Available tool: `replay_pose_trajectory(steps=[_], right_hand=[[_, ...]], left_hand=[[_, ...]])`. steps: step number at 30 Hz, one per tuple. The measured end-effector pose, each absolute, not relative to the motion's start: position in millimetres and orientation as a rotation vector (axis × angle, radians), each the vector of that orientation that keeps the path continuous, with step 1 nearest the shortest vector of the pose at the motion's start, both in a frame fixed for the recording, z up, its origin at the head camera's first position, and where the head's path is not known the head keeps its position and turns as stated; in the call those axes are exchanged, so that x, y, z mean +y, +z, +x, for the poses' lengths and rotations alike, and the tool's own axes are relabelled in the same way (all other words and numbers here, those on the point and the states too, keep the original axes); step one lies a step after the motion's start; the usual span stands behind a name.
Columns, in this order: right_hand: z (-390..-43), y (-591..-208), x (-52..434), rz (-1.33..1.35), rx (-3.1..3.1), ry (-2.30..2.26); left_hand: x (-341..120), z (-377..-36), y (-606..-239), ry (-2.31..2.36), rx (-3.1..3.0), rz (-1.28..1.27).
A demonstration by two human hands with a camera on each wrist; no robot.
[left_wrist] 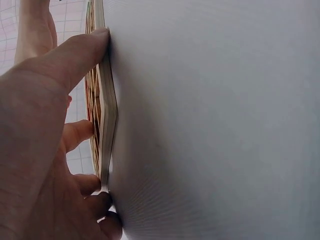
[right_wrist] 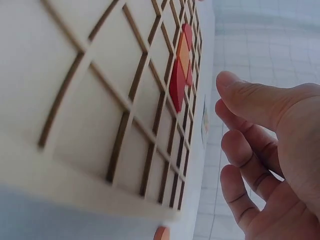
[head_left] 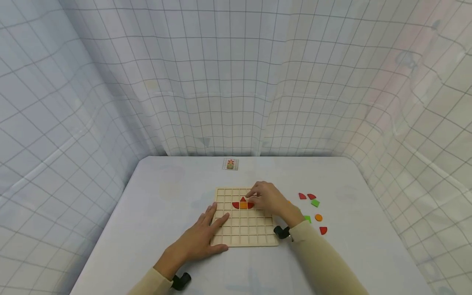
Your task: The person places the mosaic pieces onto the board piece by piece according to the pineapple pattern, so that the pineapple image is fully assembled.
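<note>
A wooden grid board (head_left: 243, 233) lies on the table. On it an orange square (head_left: 243, 205) sits between two red quarter-circle pieces, the left one (head_left: 235, 205) and the right one (head_left: 250, 205), with a red triangle (head_left: 243, 199) just above. My left hand (head_left: 199, 237) rests at the board's lower left corner, fingers spread, thumb on its near edge (left_wrist: 107, 100). Over the board's upper right part hovers my right hand (head_left: 267, 198), thumb and index tips close beside the triangle. In the right wrist view no piece shows between its bent fingers (right_wrist: 237, 147).
Right of the board lie loose pieces: several red quarter circles (head_left: 323, 230), green squares (head_left: 315, 203) and an orange circle (head_left: 318, 217). A small pattern card (head_left: 230, 164) lies near the table's far edge. White gridded curtains (head_left: 221, 82) enclose the table.
</note>
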State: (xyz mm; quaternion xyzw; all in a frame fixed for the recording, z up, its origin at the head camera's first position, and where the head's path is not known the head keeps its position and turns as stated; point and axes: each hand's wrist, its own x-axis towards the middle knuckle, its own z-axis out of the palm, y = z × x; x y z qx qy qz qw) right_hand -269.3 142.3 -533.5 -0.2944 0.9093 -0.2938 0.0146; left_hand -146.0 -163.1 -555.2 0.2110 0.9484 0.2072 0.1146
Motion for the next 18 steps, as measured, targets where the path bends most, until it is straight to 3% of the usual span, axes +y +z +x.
replay_pose_trajectory(steps=[18], right_hand=[[-274.0,-543.4,209.6,-0.708,2.934,-0.906]], left_hand=[[-177.7,-147.4,-560.3,0.606,2.813,0.694]])
